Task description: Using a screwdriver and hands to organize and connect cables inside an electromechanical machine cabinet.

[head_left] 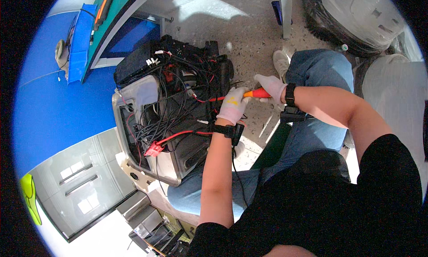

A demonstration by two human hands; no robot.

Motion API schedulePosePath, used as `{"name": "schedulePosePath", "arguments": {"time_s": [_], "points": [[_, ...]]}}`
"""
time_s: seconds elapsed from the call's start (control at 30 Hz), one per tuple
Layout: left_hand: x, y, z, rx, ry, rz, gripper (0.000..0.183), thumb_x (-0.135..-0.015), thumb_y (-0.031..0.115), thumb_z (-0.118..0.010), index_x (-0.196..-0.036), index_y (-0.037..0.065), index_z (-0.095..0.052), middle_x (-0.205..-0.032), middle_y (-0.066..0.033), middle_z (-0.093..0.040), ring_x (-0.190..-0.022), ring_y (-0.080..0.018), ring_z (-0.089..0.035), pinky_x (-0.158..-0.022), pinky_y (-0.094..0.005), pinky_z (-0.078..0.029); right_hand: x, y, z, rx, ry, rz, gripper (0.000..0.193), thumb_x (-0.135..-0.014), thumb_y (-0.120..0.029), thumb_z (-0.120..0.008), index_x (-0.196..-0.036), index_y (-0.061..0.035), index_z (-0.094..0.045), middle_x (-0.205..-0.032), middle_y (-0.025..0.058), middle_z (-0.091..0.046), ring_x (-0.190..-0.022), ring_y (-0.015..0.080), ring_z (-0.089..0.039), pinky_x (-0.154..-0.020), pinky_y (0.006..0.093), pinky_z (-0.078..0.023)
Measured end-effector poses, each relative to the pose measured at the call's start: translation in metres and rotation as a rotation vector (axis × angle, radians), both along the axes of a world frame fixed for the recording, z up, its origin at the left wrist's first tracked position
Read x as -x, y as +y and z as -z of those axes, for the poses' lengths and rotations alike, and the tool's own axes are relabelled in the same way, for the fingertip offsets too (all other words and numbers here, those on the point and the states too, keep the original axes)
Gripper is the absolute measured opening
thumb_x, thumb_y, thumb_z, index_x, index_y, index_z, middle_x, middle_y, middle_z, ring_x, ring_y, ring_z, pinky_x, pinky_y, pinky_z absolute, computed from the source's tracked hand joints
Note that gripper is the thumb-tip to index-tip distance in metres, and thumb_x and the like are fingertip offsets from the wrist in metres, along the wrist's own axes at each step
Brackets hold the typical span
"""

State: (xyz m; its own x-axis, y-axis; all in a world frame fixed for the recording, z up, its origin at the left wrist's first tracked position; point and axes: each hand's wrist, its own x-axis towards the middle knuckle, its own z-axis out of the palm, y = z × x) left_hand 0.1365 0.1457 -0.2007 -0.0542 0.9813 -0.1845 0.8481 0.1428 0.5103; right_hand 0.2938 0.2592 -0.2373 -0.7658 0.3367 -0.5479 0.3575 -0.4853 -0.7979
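Both my hands wear pale gloves and meet at a red-and-orange screwdriver (259,93). My right hand (274,86) is closed around the end of its handle. My left hand (232,106) closes on its front part, and a red shaft seems to reach past the fingers toward the machine; its tip cannot be made out. An opened machine with a grey housing (147,89) lies in front of me on the left. Tangled black cables (156,118) spill over it. A red connector (154,149) on a red cable rests on the housing's near side.
A blue panel (67,118) and a teal-topped bench (104,31) stand to the left. Large plastic-wrapped objects (392,92) crowd the right side. A grey table leg (286,16) stands ahead on the speckled floor (249,34). My knees are on both sides of the work.
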Motion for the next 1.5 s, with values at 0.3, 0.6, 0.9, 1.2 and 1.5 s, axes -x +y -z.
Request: {"name": "schedulePosePath", "arguments": {"time_s": [0.3,0.6,0.9,1.2,1.5], "points": [[-0.008,0.005,-0.003,-0.104,-0.016,-0.040,0.034,-0.072,0.012,-0.068,-0.100,0.002,-0.052,-0.095,-0.0175,-0.057,-0.090,-0.0361,-0.055,-0.077,-0.0390,-0.046,0.002,0.001,0.001,-0.016,-0.072,0.005,0.066,-0.056,-0.002,-0.077,-0.113,-0.0085,-0.046,-0.086,0.0169,-0.061,-0.077,0.0332,-0.061,-0.064,0.0368,-0.051],[0.002,0.002,-0.002,0.026,-0.055,0.014,0.032,-0.076,0.017,-0.065,-0.103,0.002,-0.056,-0.100,-0.0184,-0.058,-0.092,-0.0351,-0.056,-0.080,-0.0374,-0.046,0.012,-0.007,0.010,0.008,-0.210,0.131,0.032,-0.090,-0.031,-0.040,-0.097,-0.0035,-0.056,-0.079,0.0202,-0.061,-0.069,0.0310,-0.062,-0.063,0.0411,-0.048],[-0.005,0.004,0.003,0.029,-0.033,-0.020,0.036,-0.072,0.013,-0.067,-0.103,0.003,-0.052,-0.095,-0.0187,-0.057,-0.090,-0.0353,-0.056,-0.075,-0.0380,-0.045,0.011,-0.004,0.006,-0.192,-0.222,-0.052,0.027,-0.089,-0.021,-0.041,-0.111,-0.0070,-0.049,-0.092,0.0213,-0.060,-0.081,0.0356,-0.061,-0.070,0.0434,-0.047],[0.001,0.003,0.000,-0.049,-0.040,0.061,0.034,-0.074,0.011,-0.065,-0.105,0.002,-0.054,-0.100,-0.0180,-0.058,-0.097,-0.0346,-0.054,-0.083,-0.0375,-0.044,0.016,-0.004,-0.001,0.245,-0.284,0.168,0.026,-0.090,-0.024,-0.040,-0.107,-0.0085,-0.052,-0.084,0.0209,-0.061,-0.071,0.0326,-0.062,-0.061,0.0407,-0.048],[-0.006,0.003,0.000,-0.124,-0.010,-0.042,0.036,-0.073,0.013,-0.068,-0.104,0.003,-0.053,-0.099,-0.0170,-0.056,-0.096,-0.0349,-0.053,-0.085,-0.0374,-0.043,0.011,-0.004,0.010,-0.168,-0.142,-0.016,0.023,-0.091,-0.024,-0.038,-0.104,-0.0092,-0.049,-0.076,0.0171,-0.061,-0.060,0.0264,-0.062,-0.054,0.0377,-0.049]]}}
